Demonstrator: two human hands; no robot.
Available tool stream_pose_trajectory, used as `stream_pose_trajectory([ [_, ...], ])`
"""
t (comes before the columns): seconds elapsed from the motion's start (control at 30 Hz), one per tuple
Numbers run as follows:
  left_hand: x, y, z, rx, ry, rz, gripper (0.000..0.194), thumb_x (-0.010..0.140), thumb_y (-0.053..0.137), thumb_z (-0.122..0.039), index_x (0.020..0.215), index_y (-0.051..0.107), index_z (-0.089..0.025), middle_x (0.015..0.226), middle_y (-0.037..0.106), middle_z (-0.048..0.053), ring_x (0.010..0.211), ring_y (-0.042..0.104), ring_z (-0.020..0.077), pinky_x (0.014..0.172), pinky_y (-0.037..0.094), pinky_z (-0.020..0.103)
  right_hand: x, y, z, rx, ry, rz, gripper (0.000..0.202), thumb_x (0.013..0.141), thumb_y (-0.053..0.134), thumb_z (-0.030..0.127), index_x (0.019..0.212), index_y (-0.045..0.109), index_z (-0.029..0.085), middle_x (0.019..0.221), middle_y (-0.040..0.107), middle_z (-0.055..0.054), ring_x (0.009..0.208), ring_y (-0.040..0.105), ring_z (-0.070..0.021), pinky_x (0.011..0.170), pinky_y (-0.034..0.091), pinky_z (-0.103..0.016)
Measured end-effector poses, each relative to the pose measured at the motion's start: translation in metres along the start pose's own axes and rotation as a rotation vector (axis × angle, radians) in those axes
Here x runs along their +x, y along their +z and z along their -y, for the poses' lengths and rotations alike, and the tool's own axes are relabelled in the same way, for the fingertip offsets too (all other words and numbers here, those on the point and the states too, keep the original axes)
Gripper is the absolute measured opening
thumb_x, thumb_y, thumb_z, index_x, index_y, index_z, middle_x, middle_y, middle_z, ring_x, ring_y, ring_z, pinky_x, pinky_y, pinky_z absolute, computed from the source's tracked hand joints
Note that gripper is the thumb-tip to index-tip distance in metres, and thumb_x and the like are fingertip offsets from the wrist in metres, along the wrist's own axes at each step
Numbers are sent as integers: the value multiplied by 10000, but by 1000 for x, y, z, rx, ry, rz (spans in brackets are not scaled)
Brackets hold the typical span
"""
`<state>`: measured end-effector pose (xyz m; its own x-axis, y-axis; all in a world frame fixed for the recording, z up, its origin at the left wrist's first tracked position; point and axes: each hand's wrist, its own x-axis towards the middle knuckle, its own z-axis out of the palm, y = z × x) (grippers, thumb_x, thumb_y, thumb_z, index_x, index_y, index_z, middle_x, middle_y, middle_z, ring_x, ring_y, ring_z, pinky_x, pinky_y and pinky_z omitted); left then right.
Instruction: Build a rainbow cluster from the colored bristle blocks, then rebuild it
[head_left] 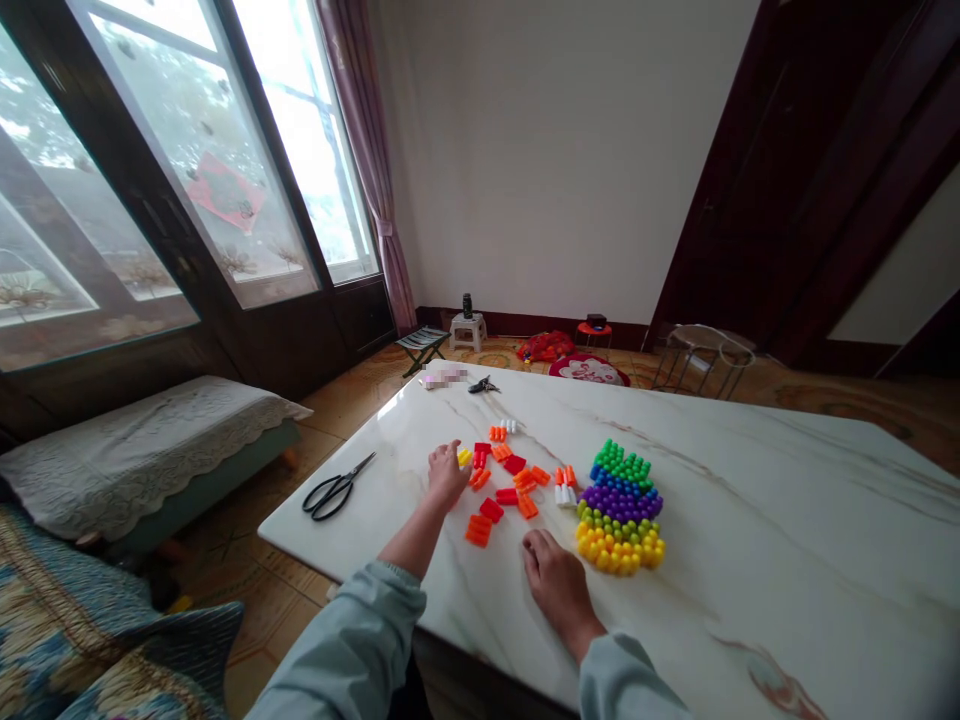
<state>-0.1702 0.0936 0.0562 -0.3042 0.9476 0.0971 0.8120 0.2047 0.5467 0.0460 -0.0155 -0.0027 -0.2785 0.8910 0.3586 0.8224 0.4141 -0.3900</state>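
Note:
On the white marble table, my left hand (448, 474) reaches beside a small yellow piece (464, 457), its fingers partly spread; whether it touches the piece is unclear. My right hand (553, 578) rests near the table's front with its fingers curled in, and what they hold, if anything, is hidden. Between and beyond the hands lie scattered orange pieces (478, 530) and red pieces (492, 510). An orange and white piece (565, 487) is to their right. Next to it stands a block of beads in bands of green, blue, purple (621, 503), olive and yellow (619, 552).
Black-handled scissors (330, 495) lie at the table's left, and dark pliers (484, 385) at its far edge. A cloth-covered bench (142, 450) is on the left. Stools, a red cloth (546, 347) and a wire rack (701, 360) are on the floor beyond.

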Motion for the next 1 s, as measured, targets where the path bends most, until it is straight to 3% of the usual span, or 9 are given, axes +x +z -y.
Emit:
stream_pose_trajectory([
  [0.17,28,13,-5,11,-60,107,426,636,671,-114,1051,645,-206,1143,618,128,1103,569,298,861,458,359,1,-2,1,3,16,25,178,922,418,197,845,578,208,848,636,-12,711,608,-125,606,339,-223],
  [0.33,27,11,-14,-96,-66,44,294,702,619,-155,992,656,-185,1073,640,121,1070,591,267,889,443,338,2,-5,2,25,47,53,172,911,427,195,850,587,206,866,649,-21,728,623,-138,616,360,-228],
  [0.43,6,9,-21,-228,-4,-3,270,803,522,-205,1039,649,-177,1052,662,103,1037,607,229,891,452,319,2,-5,2,89,81,42,160,902,461,234,983,595,201,885,670,-32,733,637,-152,642,394,-236],
  [0.5,-21,16,-26,-334,62,20,278,862,456,-259,1045,655,-193,1003,686,67,946,637,191,839,481,293,2,-4,0,152,112,25,283,904,487,308,1151,547,183,815,675,-23,698,640,-164,643,415,-245],
  [0.57,-54,31,-30,-474,121,81,325,895,423,-361,1052,656,-197,951,700,45,822,655,165,741,514,273,1,-4,-1,214,139,4,414,917,476,394,1260,477,162,753,667,-10,664,641,-172,628,427,-251],
  [0.63,-87,52,-31,-856,153,236,394,851,506,-474,1030,666,-162,885,701,66,733,651,177,681,528,297,1,-5,-3,265,158,-24,402,938,426,432,1232,492,165,773,673,-19,676,648,-178,618,433,-253],
  [0.67,-101,63,-32,-929,169,286,404,832,536,-494,1012,675,-161,869,701,67,750,652,186,700,530,307,1,-5,-4,283,160,-39,364,949,401,422,1183,522,172,813,681,-32,706,655,-182,627,440,-254],
  [0.8,-132,91,-31,-911,161,114,370,847,503,-472,924,695,-165,913,706,86,901,642,233,843,512,379,0,-4,-7,326,128,-108,279,961,352,310,1052,585,187,980,677,-73,889,651,-190,761,470,-270],
  [1.0,-134,90,-30,-727,206,-40,282,846,480,-375,915,671,-180,947,696,92,922,630,242,876,502,416,0,-2,-8,351,107,-170,268,952,381,338,973,602,188,956,616,-67,894,609,-184,811,483,-295],
])
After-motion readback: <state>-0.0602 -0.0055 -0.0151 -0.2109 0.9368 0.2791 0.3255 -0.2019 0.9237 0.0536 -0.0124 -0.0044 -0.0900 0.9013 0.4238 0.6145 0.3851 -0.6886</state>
